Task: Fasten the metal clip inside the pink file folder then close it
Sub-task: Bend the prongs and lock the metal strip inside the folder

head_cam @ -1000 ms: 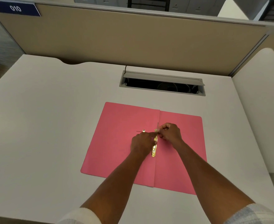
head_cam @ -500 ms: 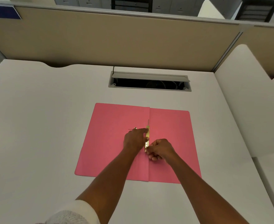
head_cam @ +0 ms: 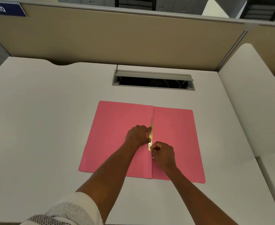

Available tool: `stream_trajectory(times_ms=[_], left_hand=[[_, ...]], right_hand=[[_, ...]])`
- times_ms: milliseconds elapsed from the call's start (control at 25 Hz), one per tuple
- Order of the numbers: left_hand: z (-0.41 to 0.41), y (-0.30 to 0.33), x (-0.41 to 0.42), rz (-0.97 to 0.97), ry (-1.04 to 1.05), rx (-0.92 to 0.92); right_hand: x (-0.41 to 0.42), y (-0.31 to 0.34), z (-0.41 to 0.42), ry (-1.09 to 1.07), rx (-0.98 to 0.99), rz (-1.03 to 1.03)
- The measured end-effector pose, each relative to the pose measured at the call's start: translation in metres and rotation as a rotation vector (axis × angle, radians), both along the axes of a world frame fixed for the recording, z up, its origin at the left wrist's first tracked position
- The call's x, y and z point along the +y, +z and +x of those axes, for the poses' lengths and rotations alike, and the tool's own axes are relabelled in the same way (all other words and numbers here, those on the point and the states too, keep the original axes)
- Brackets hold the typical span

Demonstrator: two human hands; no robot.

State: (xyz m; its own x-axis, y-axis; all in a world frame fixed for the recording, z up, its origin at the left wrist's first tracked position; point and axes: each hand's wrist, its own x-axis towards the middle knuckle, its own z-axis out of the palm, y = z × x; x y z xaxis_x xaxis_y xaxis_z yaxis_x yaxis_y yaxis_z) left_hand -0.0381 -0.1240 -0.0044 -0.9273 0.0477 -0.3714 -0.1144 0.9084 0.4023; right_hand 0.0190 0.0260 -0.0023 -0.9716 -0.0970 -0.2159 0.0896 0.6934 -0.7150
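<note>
The pink file folder (head_cam: pixel 115 135) lies open and flat on the white desk, its spine running away from me. A gold metal clip (head_cam: pixel 150 137) lies along the spine. My left hand (head_cam: pixel 137 135) rests on the left leaf, with fingertip and thumb pressing the clip's upper and middle part. My right hand (head_cam: pixel 163 154) is curled at the clip's near end, its fingers pinching something small there; I cannot tell exactly what. A thin prong stands up just beyond the clip's far end.
An open cable hatch (head_cam: pixel 153 80) is sunk in the desk (head_cam: pixel 44 127) just behind the folder. A beige partition wall (head_cam: pixel 117 39) closes off the back. A second white desk (head_cam: pixel 253 111) adjoins on the right.
My right hand has moved from the clip's far end down to its near end. The left hand stayed on the clip's left side. The view shifted slightly.
</note>
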Motion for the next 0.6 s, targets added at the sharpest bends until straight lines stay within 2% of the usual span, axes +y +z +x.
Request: stream_trajectory(times_ms=[120, 400, 600], left_hand=[[-0.0005, -0.0006, 0.0009, -0.016, -0.001, 0.003], [-0.0052, -0.004, -0.0014, -0.051, -0.085, -0.029], [-0.0084, -0.0031, -0.004, -0.064, -0.124, -0.064]], right_hand=[[-0.0012, -0.0015, 0.0021, 0.082, 0.07, 0.05], [-0.0039, -0.004, -0.0013, 0.28, 0.176, 0.336], [-0.005, -0.0052, -0.0013, 0.301, 0.178, 0.367]])
